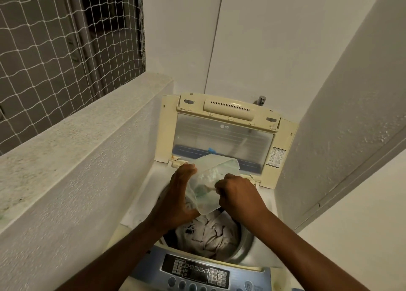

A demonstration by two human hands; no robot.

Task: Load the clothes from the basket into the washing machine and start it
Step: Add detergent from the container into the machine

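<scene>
A bag (208, 174) of powder is between both hands, over the clothes (213, 233) in the washing machine (195, 271). The left hand (175, 198) grips its side, and the right hand (239, 194) pinches its edge.

From my feed the light is soft, warm and dim on the white walls (263, 37), shadows are faint, and the netted window (66, 37) at the upper left is dark. The clear lid (222, 143) carries a hazy sheen, while the left hand (175, 194), the right hand (237, 194) and the bag (211, 174) they hold are smeared by motion blur. The wide lens bows the ledge (87, 136) and walls near the edges.
</scene>
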